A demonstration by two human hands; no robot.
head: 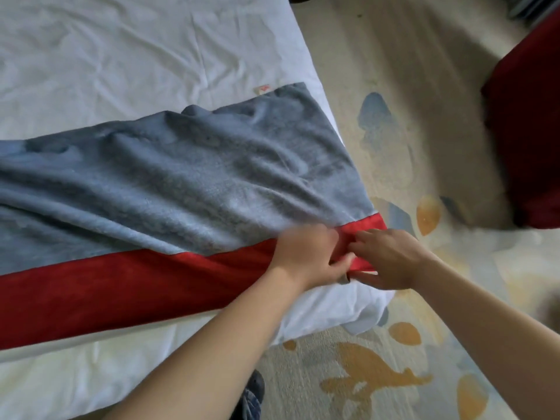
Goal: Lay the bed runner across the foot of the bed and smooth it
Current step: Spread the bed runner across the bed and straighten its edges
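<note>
Where the left hand grips, the plush grey-and-red bed runner wrinkles.

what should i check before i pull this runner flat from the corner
1. Left hand grip on the red band: ok, fingers and thumb curl round its edge.
2. Right hand grip: ok, it seems to pinch the same edge, though it is blurred.
3. Gray panel smooth: not ok, creases fan out from the hands.
4. Bed runner end at the side edge of the bed: ok.
5. Runner square across the bed: cannot tell, its far end is out of frame.
</note>
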